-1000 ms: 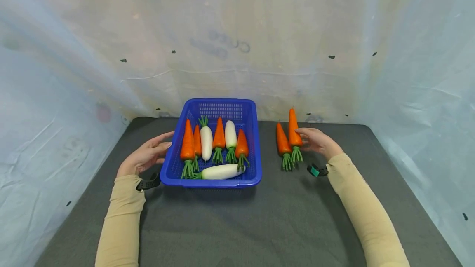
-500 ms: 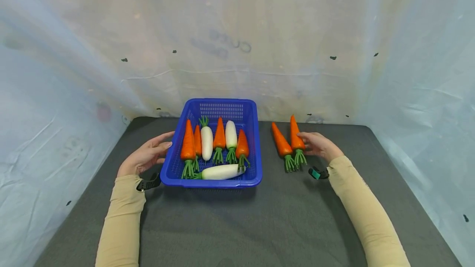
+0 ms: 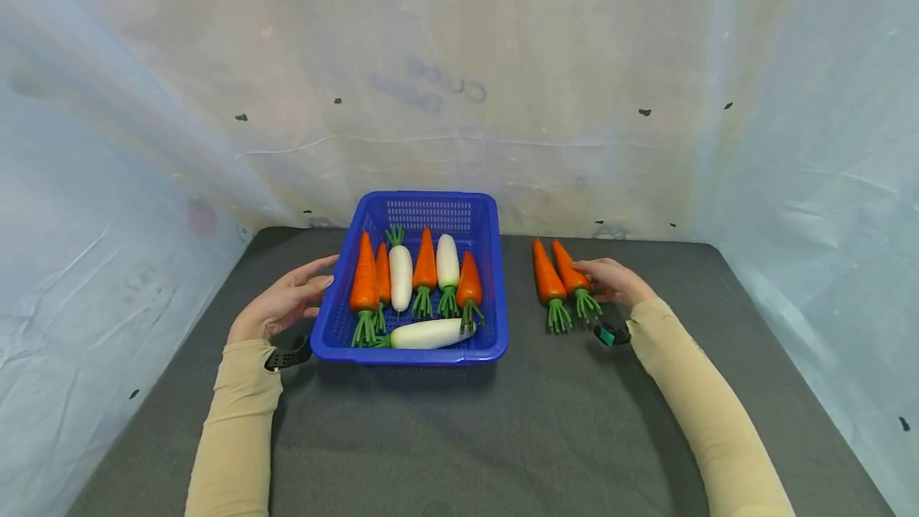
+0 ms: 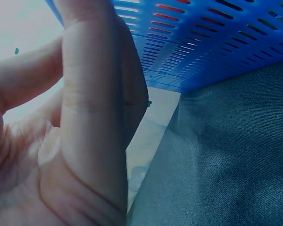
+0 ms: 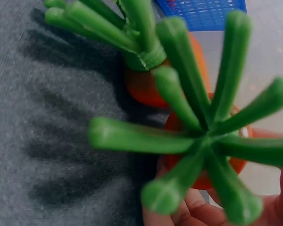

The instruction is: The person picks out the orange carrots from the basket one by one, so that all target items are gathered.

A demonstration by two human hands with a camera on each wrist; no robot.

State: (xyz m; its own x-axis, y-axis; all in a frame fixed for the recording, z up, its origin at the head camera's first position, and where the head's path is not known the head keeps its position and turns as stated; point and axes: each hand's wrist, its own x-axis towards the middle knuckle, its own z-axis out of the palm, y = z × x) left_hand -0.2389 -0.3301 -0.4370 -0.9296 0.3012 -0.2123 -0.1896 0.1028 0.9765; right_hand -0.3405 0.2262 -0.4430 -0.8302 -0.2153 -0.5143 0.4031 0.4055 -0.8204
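Observation:
My left hand (image 3: 276, 305) rests at the left side of a blue plastic basket (image 3: 502, 341), fingers fairly straight, their tips at the rim. In the left wrist view those fingers (image 4: 92, 94) reach up beside the slotted basket wall (image 4: 198, 52). With my right hand (image 3: 616, 279) I grip an orange carrot (image 3: 572, 274), its green stems (image 5: 207, 141) facing the right wrist camera. A second carrot (image 3: 548, 274) lies immediately to its left on the dark cloth. Inside the basket are several carrots (image 3: 364, 278) and white radishes (image 3: 400, 274), one radish (image 3: 431, 333) lying crosswise in front.
A dark grey cloth (image 3: 445, 437) covers the table. Pale plastic sheeting (image 3: 574, 62) hangs behind it and along both sides. The basket stands left of the two carrots, near the table's back edge.
The carrot in my right hand has come down and nearer, its tip swinging left beside the other carrot. That other carrot shifted slightly left, then back right. My left hand and the basket stay put.

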